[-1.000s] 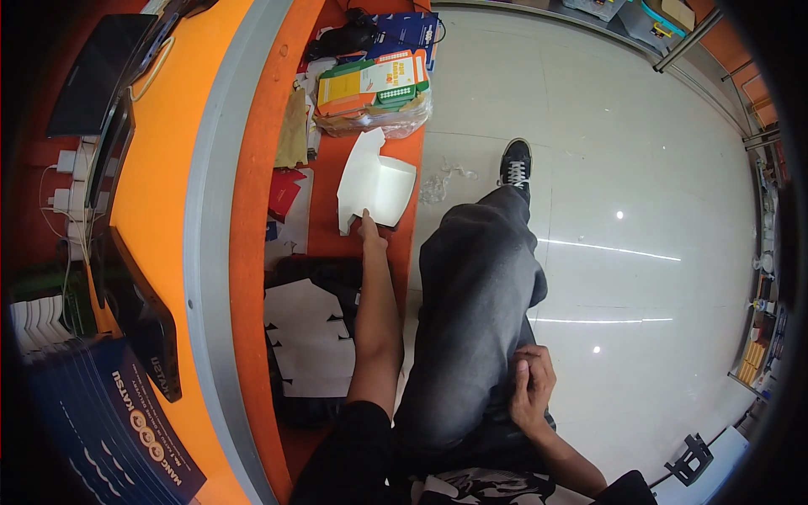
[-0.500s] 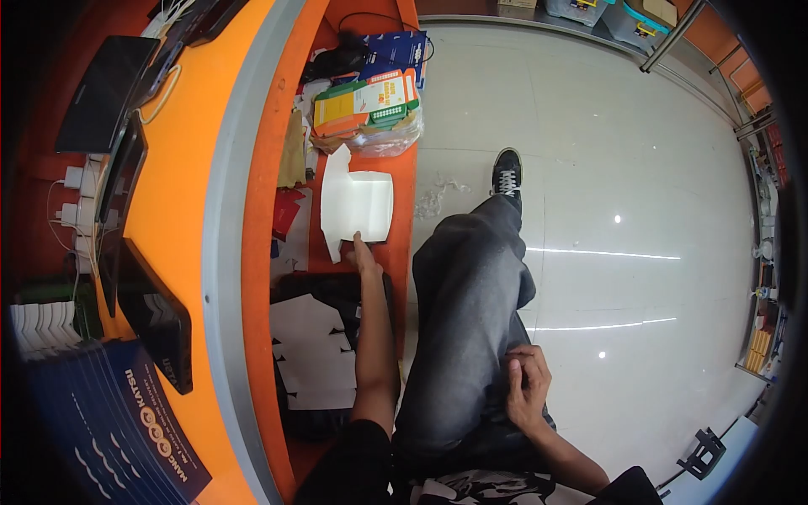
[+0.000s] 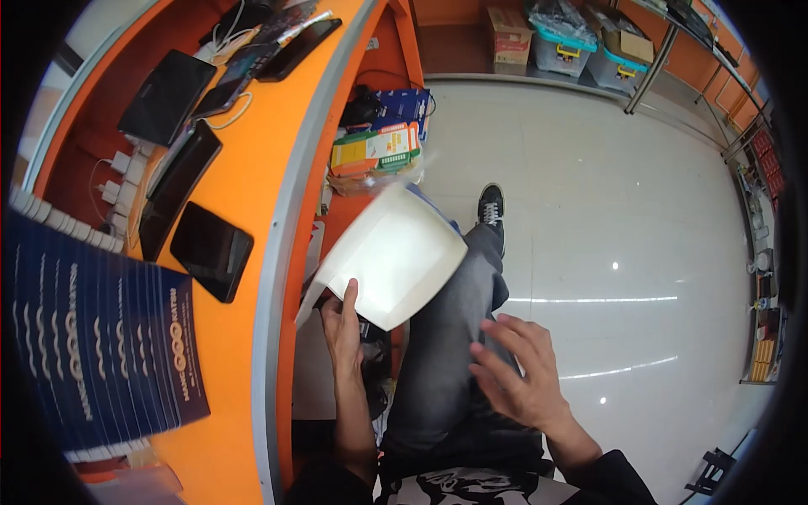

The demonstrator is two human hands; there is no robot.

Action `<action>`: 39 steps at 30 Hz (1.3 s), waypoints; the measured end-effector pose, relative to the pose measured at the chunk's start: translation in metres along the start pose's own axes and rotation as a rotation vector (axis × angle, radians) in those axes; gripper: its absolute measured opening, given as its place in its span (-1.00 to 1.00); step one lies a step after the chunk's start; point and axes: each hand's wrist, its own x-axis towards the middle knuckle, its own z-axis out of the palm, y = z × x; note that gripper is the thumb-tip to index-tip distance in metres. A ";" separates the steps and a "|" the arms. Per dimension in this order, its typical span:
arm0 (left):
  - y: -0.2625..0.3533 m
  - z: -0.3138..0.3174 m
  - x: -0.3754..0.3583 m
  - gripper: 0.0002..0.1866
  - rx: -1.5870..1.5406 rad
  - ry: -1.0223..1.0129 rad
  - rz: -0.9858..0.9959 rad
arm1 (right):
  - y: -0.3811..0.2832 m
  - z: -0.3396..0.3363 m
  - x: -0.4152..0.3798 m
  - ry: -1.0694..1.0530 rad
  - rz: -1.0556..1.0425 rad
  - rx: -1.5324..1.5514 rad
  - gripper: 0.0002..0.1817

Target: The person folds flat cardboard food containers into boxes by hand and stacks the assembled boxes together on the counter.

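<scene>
**A:** What sits nearest the grip?

**B:** The left hand (image 3: 343, 316) pinches the near edge of a white paper box (image 3: 396, 257), thumb on its upper face, fingers hidden beneath. The box is lifted clear of the shelf and tilted, its far end raised.

**A:** And the other hand?

**B:** The right hand (image 3: 519, 370) hangs just right of the grip, fingers spread wide, holding nothing, above the grey trouser leg (image 3: 446, 370). It does not touch the box.

**A:** Anything in the way?

**B:** Under the grip lie white paper sheets (image 3: 313, 370) on the lower orange shelf (image 3: 347, 215). The box covers part of that shelf and of the knee. Left of the grip runs the orange counter (image 3: 244, 185) with its grey rim; on it lie a dark tablet (image 3: 211, 251), then more tablets and phones farther off. Blue booklets (image 3: 101, 337) stand fanned at the far left.

**A:** Beyond the box?

**B:** A stack of colourful cartons (image 3: 374, 151) on the shelf, a black shoe (image 3: 490, 206) on the pale floor, and storage bins (image 3: 560, 42) against the back wall.

**A:** How does the box look?

**B:** Plain white, smooth, rounded corners, slightly blurred.
</scene>
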 end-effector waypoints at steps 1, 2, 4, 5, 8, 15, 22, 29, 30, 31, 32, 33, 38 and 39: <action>0.008 -0.002 -0.007 -0.49 0.008 -0.071 0.046 | -0.006 -0.009 0.006 -0.113 -0.118 -0.110 -0.55; 0.016 -0.006 -0.015 -0.51 0.018 -0.138 0.092 | -0.010 -0.014 0.011 -0.106 -0.137 -0.112 -0.55; 0.025 -0.002 -0.028 -0.48 0.128 -0.125 0.198 | -0.019 -0.021 0.018 -0.213 -0.233 -0.245 -0.49; 0.035 0.001 -0.041 -0.51 0.142 -0.116 0.236 | -0.022 -0.023 0.019 -0.202 -0.262 -0.246 -0.49; 0.030 -0.006 -0.055 -0.61 0.219 -0.147 0.415 | -0.025 -0.023 0.024 -0.250 -0.295 -0.356 -0.38; 0.084 -0.028 -0.114 -0.68 0.439 -0.281 0.813 | -0.028 -0.051 0.006 -0.315 -0.293 -0.252 -0.54; 0.067 -0.028 -0.139 -0.41 0.494 -0.423 0.558 | -0.024 -0.054 -0.019 -0.427 -0.202 -0.127 -0.54; -0.010 -0.030 -0.131 0.34 0.717 -0.628 0.796 | -0.017 -0.062 -0.021 -0.367 -0.221 -0.203 -0.52; -0.018 -0.023 -0.131 0.34 0.700 -0.620 0.792 | -0.016 -0.062 -0.019 -0.348 -0.234 -0.197 -0.53; -0.027 -0.015 -0.133 0.37 0.589 -0.627 0.769 | -0.015 -0.063 -0.019 -0.364 -0.241 -0.205 -0.53; -0.032 -0.009 -0.136 0.41 0.479 -0.631 0.744 | -0.015 -0.064 -0.019 -0.344 -0.244 -0.156 -0.54; -0.034 -0.006 -0.134 0.23 0.473 -0.612 0.795 | -0.014 -0.065 -0.017 -0.321 -0.248 -0.106 -0.55; -0.036 -0.002 -0.118 0.03 0.384 -0.555 0.917 | -0.020 -0.076 -0.009 -0.383 -0.263 -0.192 -0.56; -0.035 -0.003 -0.117 0.03 0.374 -0.547 0.933 | -0.021 -0.077 -0.007 -0.420 -0.269 -0.267 -0.56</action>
